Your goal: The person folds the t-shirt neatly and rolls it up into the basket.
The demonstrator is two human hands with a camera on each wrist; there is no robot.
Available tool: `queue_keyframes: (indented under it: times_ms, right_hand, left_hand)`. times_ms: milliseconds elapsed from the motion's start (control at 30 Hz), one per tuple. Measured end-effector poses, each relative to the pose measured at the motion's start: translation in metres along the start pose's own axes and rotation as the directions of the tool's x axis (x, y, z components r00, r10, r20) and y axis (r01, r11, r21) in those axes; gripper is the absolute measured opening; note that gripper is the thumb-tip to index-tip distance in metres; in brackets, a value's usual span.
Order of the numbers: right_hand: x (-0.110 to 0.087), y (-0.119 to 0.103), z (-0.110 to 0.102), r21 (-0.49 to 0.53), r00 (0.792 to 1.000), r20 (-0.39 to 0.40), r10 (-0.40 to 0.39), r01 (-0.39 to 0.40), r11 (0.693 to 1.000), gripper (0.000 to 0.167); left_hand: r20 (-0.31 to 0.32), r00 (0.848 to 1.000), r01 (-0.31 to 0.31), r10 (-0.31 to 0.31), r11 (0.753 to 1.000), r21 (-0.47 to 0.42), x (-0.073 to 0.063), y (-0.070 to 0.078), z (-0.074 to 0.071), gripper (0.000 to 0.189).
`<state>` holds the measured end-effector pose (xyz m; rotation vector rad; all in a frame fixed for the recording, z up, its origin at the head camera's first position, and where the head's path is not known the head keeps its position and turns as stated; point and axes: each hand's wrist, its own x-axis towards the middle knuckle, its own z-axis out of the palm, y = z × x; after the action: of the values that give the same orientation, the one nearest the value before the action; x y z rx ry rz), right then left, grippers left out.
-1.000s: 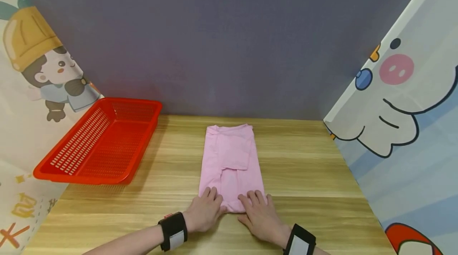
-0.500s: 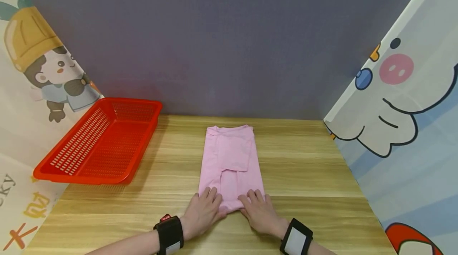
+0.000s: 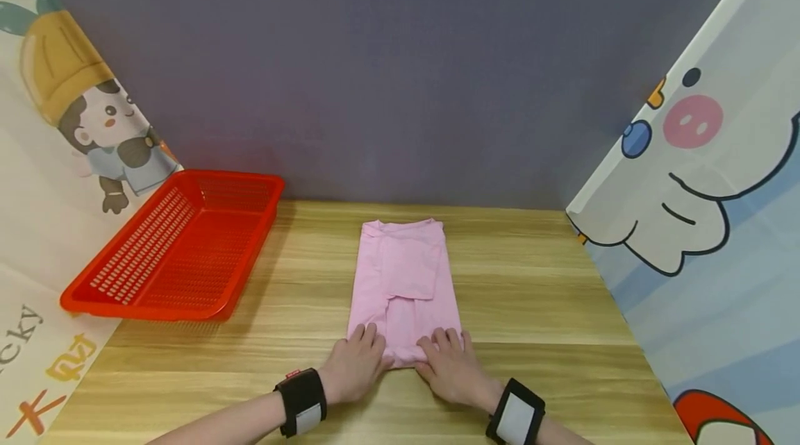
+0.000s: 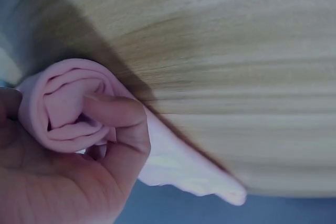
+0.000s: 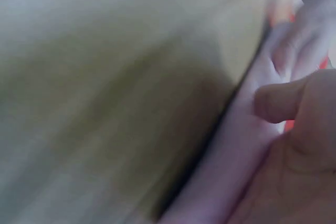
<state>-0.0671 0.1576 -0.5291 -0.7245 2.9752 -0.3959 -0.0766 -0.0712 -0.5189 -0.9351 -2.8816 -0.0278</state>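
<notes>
Tabletop booth (image 3: 400, 77), cartoon-printed side panels (image 3: 737, 181)

I see soft, matt cloth (image 3: 409, 268); beneath it, a wood-grained bench (image 3: 531, 278), smooth from here, with a faint sheen; left of it, a glossy, perforated plastic basket (image 3: 150, 311); behind it, a matt, fabric-like backdrop (image 3: 400, 77).

Behind the pale wood-grain table (image 3: 519, 278) stands a plain dark-grey panel (image 3: 400, 70). Along the table's left side, a whitish wall covering (image 3: 37, 223) shows lettering (image 3: 71, 359) and a cartoon figure (image 3: 111, 159) in a yellow hat (image 3: 69, 73); along its right side, a blue-and-white covering (image 3: 694, 334) bears a pink-snouted cartoon animal (image 3: 728, 160). Soft light falls over the table.
</notes>
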Motion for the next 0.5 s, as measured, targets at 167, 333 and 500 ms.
queue_keyframes:
  times_ms: [167,333,500]
  right_hand:
    - [-0.010,-0.007,0.003,-0.110,0.992,-0.120,-0.029,0.016,0.994,0.040]
    - [-0.011,-0.008,0.006,-0.226,0.986,-0.160,-0.040,0.003,0.974,0.033]
    - [-0.007,-0.002,0.011,-0.267,0.958,-0.254,-0.133,0.063,0.962,0.023]
  left_hand:
    - [0.141,0.989,0.069,-0.045,0.983,-0.171,0.007,-0.005,-0.003,0.039]
    - [0.092,0.995,0.056,-0.042,0.986,-0.159,0.008,-0.006,0.000,0.037]
    - [-0.074,0.997,-0.014,0.021,0.996,0.091,0.001,-0.003,0.010,0.038]
